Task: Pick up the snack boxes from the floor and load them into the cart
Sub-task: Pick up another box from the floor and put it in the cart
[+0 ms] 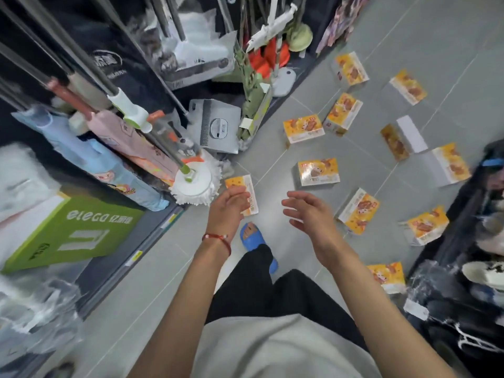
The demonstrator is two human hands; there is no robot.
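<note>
Single wide-angle view from the person's head, facing forward and steeply down at the floor [362,165], close above the left hand [227,207] and right hand [309,212]

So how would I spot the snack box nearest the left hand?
Find the round white mop head at the foot of the left shelves. The snack box lies just right of it, the only one partly hidden behind the left hand.
</note>
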